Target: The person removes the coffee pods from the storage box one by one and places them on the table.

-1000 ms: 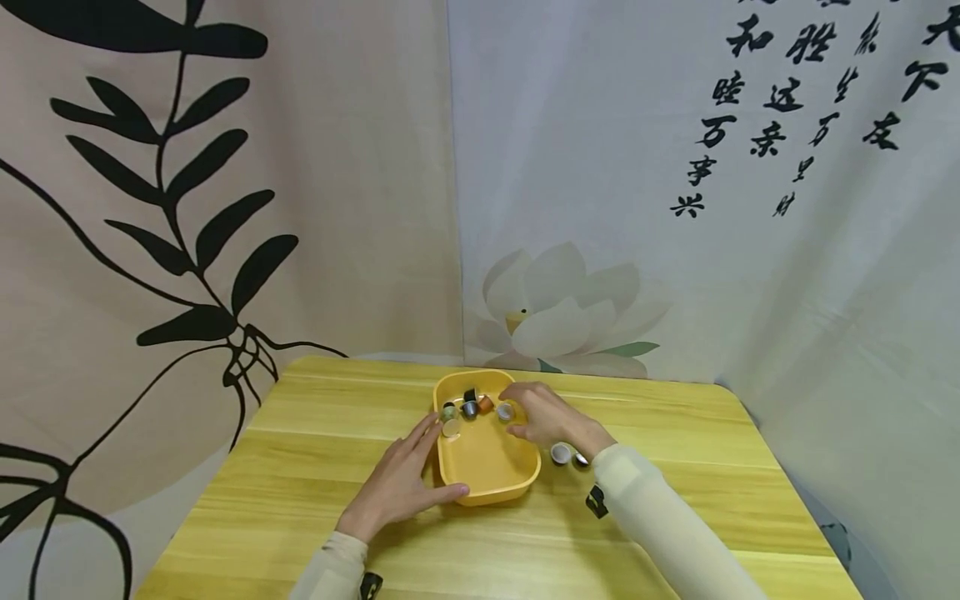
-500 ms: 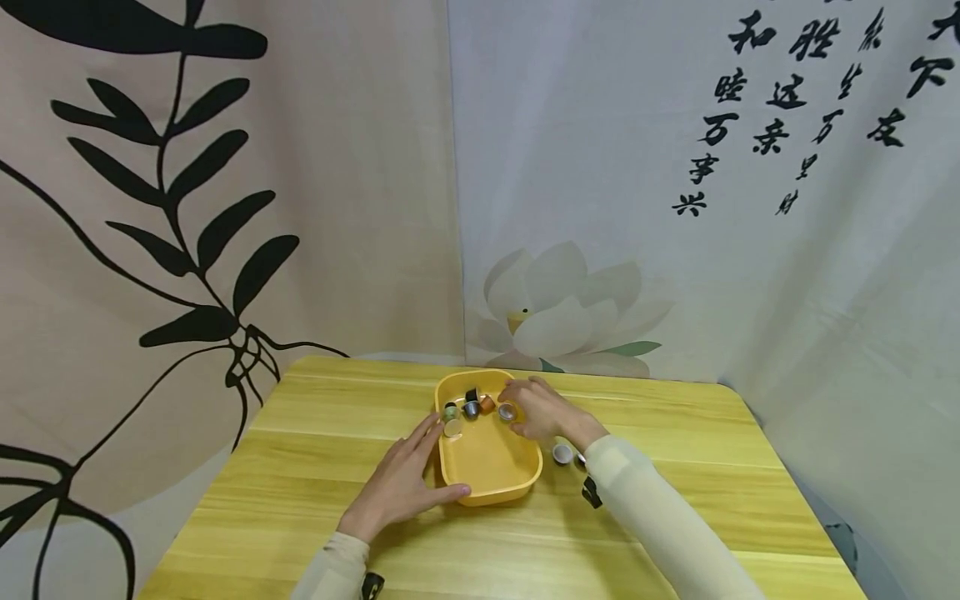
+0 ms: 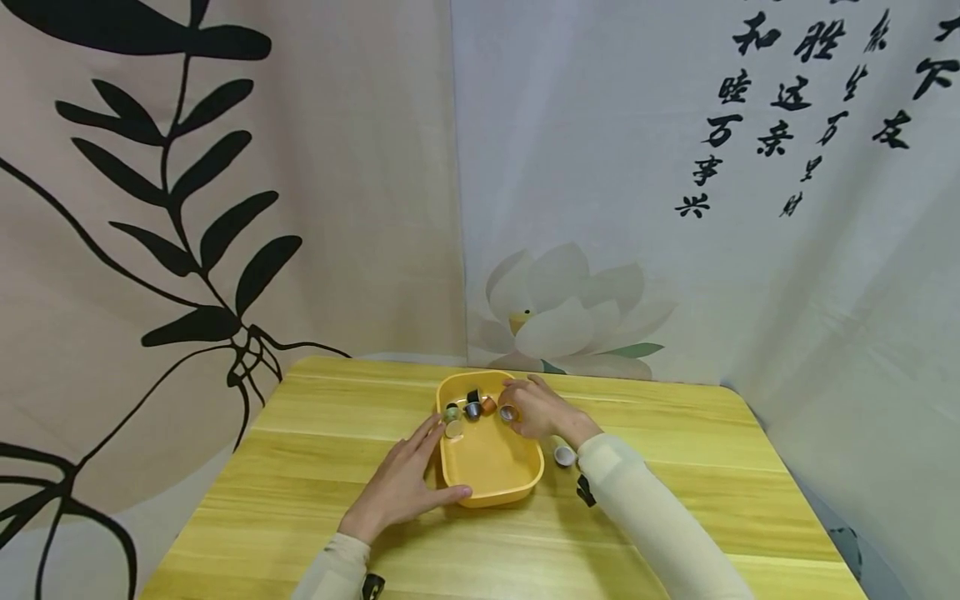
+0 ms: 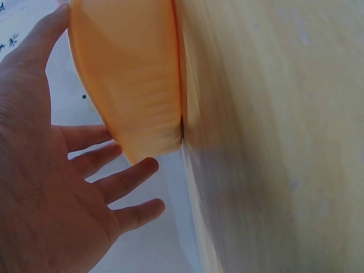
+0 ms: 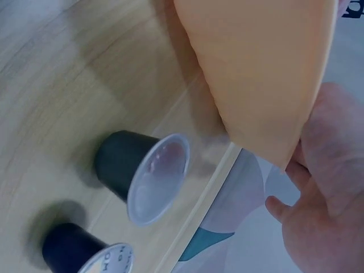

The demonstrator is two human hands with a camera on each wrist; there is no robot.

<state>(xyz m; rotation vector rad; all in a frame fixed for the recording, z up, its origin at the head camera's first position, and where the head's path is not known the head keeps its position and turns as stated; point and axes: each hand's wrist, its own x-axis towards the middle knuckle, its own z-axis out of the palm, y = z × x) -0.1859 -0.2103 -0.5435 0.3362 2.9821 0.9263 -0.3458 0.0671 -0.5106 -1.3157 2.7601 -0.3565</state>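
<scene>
A yellow tray (image 3: 491, 475) stands on the wooden table in the head view. My left hand (image 3: 401, 479) lies along its left side, fingers spread and fairly straight, thumb on the near rim; the left wrist view shows the fingertips against the orange-looking tray (image 4: 131, 68). My right hand (image 3: 542, 408) reaches over the right rim, its fingers curled round a silver-rimmed coffee capsule (image 3: 508, 413). In the tray's far part lie several other capsules, among them a green one (image 3: 451, 412), a dark blue one (image 3: 472, 411) and an orange one (image 3: 488, 405).
Right of the tray, a dark capsule with a hollow white end (image 5: 159, 179) lies on the table. Beside it is a navy capsule (image 5: 71, 247) with a printed lid, hidden by the sleeve in the head view. A printed curtain (image 3: 375, 208) hangs behind the table.
My right thumb and fingers have drawn in around the silver-rimmed capsule. The right forearm has shifted slightly left, covering one loose capsule. My left hand stays against the tray.
</scene>
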